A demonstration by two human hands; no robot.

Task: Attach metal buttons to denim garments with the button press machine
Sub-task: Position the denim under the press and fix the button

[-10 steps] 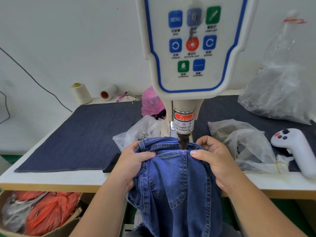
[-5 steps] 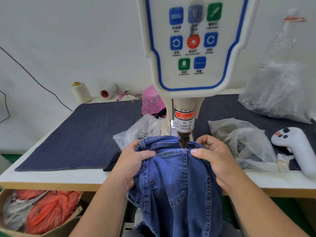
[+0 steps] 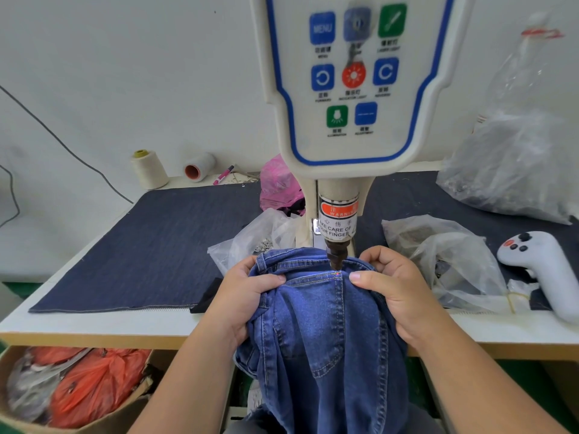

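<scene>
The counter (image 3: 94,324) is white with a tan front edge, and a dark denim cloth (image 3: 150,245) covers most of its top. From its middle rises the button press machine (image 3: 354,98), cream with a blue-outlined panel of blue, green and red buttons (the labels are too blurred to read). Below the panel hangs a cylinder with a red and white warning label, ending in a dark punch tip (image 3: 336,260).

The denim garment (image 3: 326,333) lies draped over the near edge of the counter at the centre and hangs down toward the floor. It is mid-blue with tan topstitching and a pocket seam; its waistband is bunched up under the punch tip, which meets the cloth at a small red mark.

The left hand (image 3: 241,296) grips the waistband on the left, fingers curled round the fold and thumb pressed on top. The right hand (image 3: 394,292) grips it on the right the same way, thumb pointing toward the punch.

Clear plastic bags (image 3: 451,261) lie just right of the hands, a larger one (image 3: 513,170) far right. A white handheld controller (image 3: 545,267) rests near the right edge. Two thread spools (image 3: 148,170) stand far left.
</scene>
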